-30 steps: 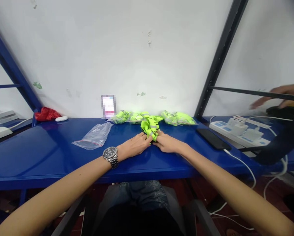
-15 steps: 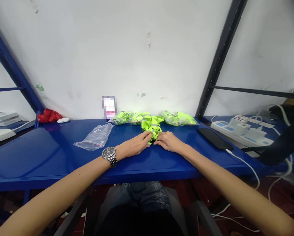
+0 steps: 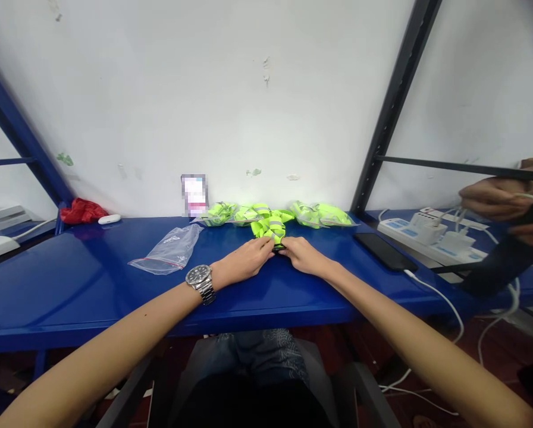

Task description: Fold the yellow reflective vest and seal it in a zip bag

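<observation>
My left hand, with a steel watch on its wrist, and my right hand meet at the near end of a bunched neon-yellow reflective strap on the blue shelf. The fingertips of both hands pinch that near end, fingers closed on the fabric. More neon-yellow pieces lie behind it along the wall, some in clear bags.
An empty zip bag lies left of my hands. A black phone with a white cable and a power strip sit at the right. Another person's hand reaches in at far right. A red bag lies far left.
My hands have rolled the strap into a tighter bundle, a little farther from me. Another person's hand, gone half a second ago, is back at the right edge.
</observation>
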A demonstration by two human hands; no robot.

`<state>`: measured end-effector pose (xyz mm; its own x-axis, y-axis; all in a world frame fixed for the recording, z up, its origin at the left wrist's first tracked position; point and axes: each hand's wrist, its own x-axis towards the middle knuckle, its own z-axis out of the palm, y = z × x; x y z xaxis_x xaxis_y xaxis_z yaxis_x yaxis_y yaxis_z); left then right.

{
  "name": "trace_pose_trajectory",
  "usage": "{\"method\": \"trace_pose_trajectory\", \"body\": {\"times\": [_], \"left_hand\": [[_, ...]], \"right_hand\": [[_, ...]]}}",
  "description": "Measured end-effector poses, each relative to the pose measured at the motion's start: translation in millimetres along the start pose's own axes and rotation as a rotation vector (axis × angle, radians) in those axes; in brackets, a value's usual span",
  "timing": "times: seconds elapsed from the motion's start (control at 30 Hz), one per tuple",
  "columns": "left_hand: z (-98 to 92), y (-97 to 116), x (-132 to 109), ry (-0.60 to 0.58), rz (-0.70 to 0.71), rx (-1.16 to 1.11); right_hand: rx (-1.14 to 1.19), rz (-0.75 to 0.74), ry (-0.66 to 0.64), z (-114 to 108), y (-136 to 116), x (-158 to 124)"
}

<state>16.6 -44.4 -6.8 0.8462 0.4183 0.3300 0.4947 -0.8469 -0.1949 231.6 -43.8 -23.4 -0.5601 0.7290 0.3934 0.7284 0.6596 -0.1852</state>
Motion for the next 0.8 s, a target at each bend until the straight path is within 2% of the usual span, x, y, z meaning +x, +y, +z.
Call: {"method": "trace_pose_trajectory", "body": {"times": [0.1,0.2,0.33,0.47,0.7,0.8], "left_hand": [[0.8,2,1,0.011,-0.082,-0.024],[4.5,2,3,0.016,-0.161,-0.009],[4.6,0,8,-0.003,-0.310,-0.035],[1.4,-6,15,-0.015,-0.418,-0.107],[2.9,-22,25,-0.088,-0.491,-0.228],[3.6,-28,27,-0.123,-0.495,-0.293]], "right_hand": [[-0.015,-0.003,-0.010,-2,-5,2],[0.072,0.036,-0.003,-1,-9,2],[0.278,0.091,0.139,6,-11,2],[0.217,0.084,0.235,13,-13,3],[0.103,0.217,0.122,8,-16,6],[0.066,0.185,0.107,7,-21,3]]}}
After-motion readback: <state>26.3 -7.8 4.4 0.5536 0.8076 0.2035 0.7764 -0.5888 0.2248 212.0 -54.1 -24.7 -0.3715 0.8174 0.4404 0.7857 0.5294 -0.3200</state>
